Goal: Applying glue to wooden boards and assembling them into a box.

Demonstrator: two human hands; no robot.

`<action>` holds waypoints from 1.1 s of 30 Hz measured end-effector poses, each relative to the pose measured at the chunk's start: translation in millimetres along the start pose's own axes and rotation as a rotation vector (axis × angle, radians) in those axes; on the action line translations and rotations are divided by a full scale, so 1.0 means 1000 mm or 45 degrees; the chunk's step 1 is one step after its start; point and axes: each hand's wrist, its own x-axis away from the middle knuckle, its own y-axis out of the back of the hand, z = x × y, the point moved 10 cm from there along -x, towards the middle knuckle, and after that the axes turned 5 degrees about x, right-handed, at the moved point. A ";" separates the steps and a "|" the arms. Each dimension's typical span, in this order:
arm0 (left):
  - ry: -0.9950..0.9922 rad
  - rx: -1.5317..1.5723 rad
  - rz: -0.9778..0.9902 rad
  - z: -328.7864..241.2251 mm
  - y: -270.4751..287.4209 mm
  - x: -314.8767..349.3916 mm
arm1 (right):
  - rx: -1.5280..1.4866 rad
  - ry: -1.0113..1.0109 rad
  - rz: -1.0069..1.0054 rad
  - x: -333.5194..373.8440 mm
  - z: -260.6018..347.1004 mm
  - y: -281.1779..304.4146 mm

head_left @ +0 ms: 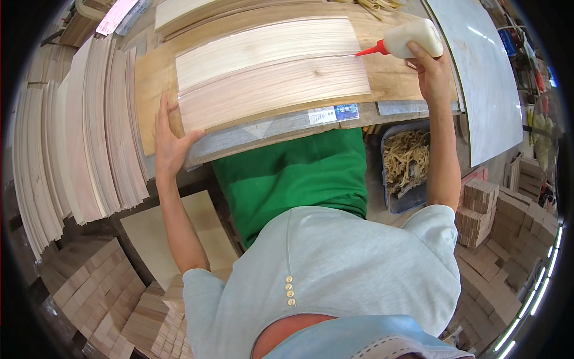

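Bottle at boards' seam, right end
I have my right hand curled round the bottle, red tip at the seam; my left hand, thumb and fingers spread, touches the boards' left end.

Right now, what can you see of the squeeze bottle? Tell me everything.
The squeeze bottle has a rounded, whitish body, plastic by its look, and a tapering red nozzle. The right hand grips its rear part from the near side. It is held tipped over, nozzle pointing left, the tip at the right end of the line where two pale wooden boards meet; whether they touch is unclear.
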 end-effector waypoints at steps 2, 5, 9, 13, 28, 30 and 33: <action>0.015 -0.005 -0.024 0.004 0.003 0.003 | -0.061 -0.058 -0.063 -0.005 -0.007 0.010; -0.005 0.030 -0.020 0.005 -0.001 0.003 | -0.283 -0.012 -0.108 0.003 0.009 0.017; -0.038 0.053 -0.051 0.000 -0.001 0.005 | -0.351 -0.015 -0.147 0.004 0.005 0.016; -0.096 -0.013 -0.071 -0.004 -0.002 0.006 | -0.393 -0.028 -0.192 0.005 0.002 0.012; -0.640 -0.256 0.029 -0.093 -0.079 0.038 | -0.672 -0.194 0.392 -0.004 0.016 -0.197; -0.601 -0.243 -0.027 -0.093 -0.087 0.031 | -0.612 -0.225 0.583 -0.002 0.018 -0.258; -0.537 -0.212 -0.075 -0.087 -0.088 0.023 | -0.458 -0.216 0.916 0.006 0.021 -0.340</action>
